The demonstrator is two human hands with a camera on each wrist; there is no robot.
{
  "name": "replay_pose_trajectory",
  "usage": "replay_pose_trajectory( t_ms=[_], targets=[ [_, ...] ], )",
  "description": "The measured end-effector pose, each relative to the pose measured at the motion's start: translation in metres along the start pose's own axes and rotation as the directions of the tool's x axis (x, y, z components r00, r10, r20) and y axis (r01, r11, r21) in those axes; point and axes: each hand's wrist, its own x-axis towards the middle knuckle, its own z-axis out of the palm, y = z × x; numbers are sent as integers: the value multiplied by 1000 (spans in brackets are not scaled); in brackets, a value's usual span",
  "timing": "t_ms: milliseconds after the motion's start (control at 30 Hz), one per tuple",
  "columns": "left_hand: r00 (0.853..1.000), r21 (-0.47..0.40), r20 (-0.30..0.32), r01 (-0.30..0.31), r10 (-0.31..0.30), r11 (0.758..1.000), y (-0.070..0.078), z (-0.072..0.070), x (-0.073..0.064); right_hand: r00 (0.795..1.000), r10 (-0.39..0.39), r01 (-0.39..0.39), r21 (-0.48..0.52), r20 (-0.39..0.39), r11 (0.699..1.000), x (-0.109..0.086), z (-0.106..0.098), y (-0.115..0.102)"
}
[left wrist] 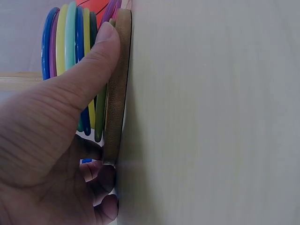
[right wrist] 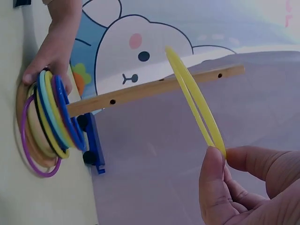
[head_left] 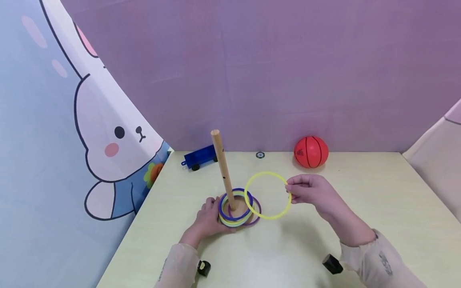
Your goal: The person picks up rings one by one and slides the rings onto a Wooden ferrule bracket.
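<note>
Between thumb and fingertips my right hand (head_left: 310, 193) pinches a yellow ring (head_left: 272, 217), held up to the right of a wooden peg (head_left: 223, 168). The peg rises from a round wooden base (left wrist: 118, 89). Around its foot lie several stacked rings (right wrist: 55, 115) in blue, purple, yellow, light green and dark colours. One purple ring (right wrist: 43, 175) hangs tilted off the base's edge. My left hand (head_left: 209, 220) grips the base from the left, its thumb (left wrist: 101, 61) along the near side and its fingers curled round the far side, partly hidden.
Behind the peg stands a blue toy wagon (head_left: 199, 157) with black wheels. A red ball (head_left: 311, 152) sits at the back right, and a small round disc (head_left: 260, 155) lies at the table's back edge. A purple backdrop (head_left: 252, 80) rises behind the table.
</note>
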Motion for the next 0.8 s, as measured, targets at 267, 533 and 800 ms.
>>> replay_pose_trajectory(
  t_ms=[267, 533, 800],
  targets=[
    [1000, 2, -2, -10, 10, 1000, -1, 1, 1, 1000, -26, 26, 21, 9, 999, 4, 12, -21],
    [1000, 3, 3, -12, 12, 1000, -2, 2, 0, 997, -79, 78, 45, 21, 996, 9, 23, -46],
    [1000, 4, 2, -9, 9, 1000, -1, 1, 1, 996, -90, 89, 121, -1, 989, 14, 34, -67]
  ],
)
